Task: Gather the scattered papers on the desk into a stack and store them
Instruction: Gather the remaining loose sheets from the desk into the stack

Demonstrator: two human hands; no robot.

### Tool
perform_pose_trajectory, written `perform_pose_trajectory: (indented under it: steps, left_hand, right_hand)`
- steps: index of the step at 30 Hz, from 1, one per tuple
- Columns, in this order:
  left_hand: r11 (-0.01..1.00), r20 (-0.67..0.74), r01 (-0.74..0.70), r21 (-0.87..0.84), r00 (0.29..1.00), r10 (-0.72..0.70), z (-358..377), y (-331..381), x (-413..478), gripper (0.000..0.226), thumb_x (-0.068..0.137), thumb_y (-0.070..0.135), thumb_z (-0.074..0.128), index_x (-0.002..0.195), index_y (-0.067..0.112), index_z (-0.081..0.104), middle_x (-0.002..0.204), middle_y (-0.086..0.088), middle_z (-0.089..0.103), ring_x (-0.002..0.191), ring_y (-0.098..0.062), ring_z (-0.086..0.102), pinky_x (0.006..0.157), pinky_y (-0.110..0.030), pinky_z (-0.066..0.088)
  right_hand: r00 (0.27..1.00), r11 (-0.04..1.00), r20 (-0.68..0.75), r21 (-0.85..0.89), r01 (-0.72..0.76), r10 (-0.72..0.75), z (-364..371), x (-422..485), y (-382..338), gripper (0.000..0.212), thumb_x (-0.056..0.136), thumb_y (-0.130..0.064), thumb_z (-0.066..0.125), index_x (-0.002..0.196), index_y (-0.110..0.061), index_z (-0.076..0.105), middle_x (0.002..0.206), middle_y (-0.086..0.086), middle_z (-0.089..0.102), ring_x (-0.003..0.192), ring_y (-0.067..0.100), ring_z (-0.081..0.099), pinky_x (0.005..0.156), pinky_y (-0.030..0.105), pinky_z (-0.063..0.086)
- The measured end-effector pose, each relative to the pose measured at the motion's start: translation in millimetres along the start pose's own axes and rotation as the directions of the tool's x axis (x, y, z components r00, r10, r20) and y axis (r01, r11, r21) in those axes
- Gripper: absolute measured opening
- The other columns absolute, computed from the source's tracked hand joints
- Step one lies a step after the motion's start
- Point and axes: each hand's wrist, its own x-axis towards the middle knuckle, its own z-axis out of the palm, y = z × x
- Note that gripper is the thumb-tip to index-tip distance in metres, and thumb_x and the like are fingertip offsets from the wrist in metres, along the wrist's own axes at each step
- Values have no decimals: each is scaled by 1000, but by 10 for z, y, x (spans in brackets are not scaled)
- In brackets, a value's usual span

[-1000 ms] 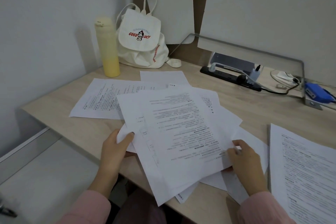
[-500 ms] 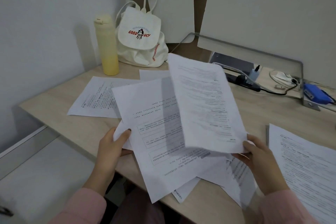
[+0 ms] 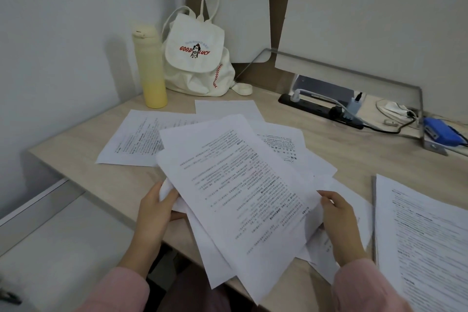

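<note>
Presently, gathering step: fan of white printed paper sheets [image 3: 240, 185] overhangs front edge of pale wooden desk [image 3: 342, 149]; left hand [image 3: 154, 208] pinches left margin, right hand [image 3: 339, 218] grips right margin. Next likely: square edges, then collect outlying printed sheet [image 3: 131, 139] far-left.

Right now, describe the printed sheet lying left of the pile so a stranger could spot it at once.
Start at the desk's back left corner, where a yellow bottle stands beside a white backpack. In front of the bottle lies the sheet, flat. Unlike the pile, nobody holds it; unlike the blank sheet further right, it carries print.
</note>
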Motion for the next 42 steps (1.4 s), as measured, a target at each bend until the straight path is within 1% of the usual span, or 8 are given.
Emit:
perform_pose_trajectory:
  steps: [8,13,16,23,26,31,37,42]
  left_hand:
    - [1000,10,11,-29,1000,-11,-4,2,11,14,89,21,59,101,21,67,102,-6,72,92,-24,68,72,-36,56]
    - [996,10,29,-79,1000,-28,-24,-1,3,14,87,24,61,98,25,69,98,-4,74,90,-22,70,71,-33,55]
    - [993,89,70,-91,994,-62,-32,19,-6,21,84,28,63,104,28,69,100,-1,75,92,-21,70,81,-36,53]
    - [988,187,106,-113,979,-83,-94,65,-3,27,96,22,42,118,16,59,105,-5,71,96,-20,67,74,-27,59]
    - [983,186,117,-143,979,-90,-241,115,69,26,98,17,40,116,18,58,100,2,74,91,-14,69,69,-26,60]
    - [981,256,187,-46,952,-170,-520,298,295,27,97,15,42,119,15,57,102,-1,74,92,-19,69,62,-27,60]
    - [974,195,214,79,954,-226,-598,428,521,27,93,18,51,118,11,60,101,-5,73,91,-22,68,62,-30,58]
    - [991,134,135,-5,982,-133,-410,446,494,29,94,27,49,120,18,60,106,-3,71,97,-23,66,77,-37,54]
  right_hand:
    - [970,920,201,336,-201,138,-49,-148,-9,27,93,-6,39,109,-10,62,83,4,63,69,19,56,61,30,48]
    - [784,561,617,625,-544,73,-76,-284,26,32,78,-6,57,109,-3,62,105,15,73,88,28,72,64,38,60]
    - [753,597,654,577,-557,70,34,-400,78,31,78,-1,54,108,-4,63,105,13,73,91,28,71,71,40,60]
    - [891,874,445,394,-286,90,122,-465,-78,28,85,11,44,92,-5,66,78,8,71,68,25,62,67,50,57]
    - [975,958,223,281,-65,1,-119,-266,-362,21,82,8,47,76,-4,63,52,0,63,52,17,58,51,28,46]
    - [968,970,67,7,243,-243,-460,118,-970,18,78,4,51,67,-8,59,65,7,56,60,15,53,56,25,45]
    - [822,577,328,-592,563,-465,-190,320,-1623,20,87,-14,50,67,-10,54,63,4,52,57,17,46,54,28,36]
    - [574,171,570,-605,777,-588,523,276,-1813,20,89,-19,49,70,-19,56,78,4,58,79,22,55,61,28,37]
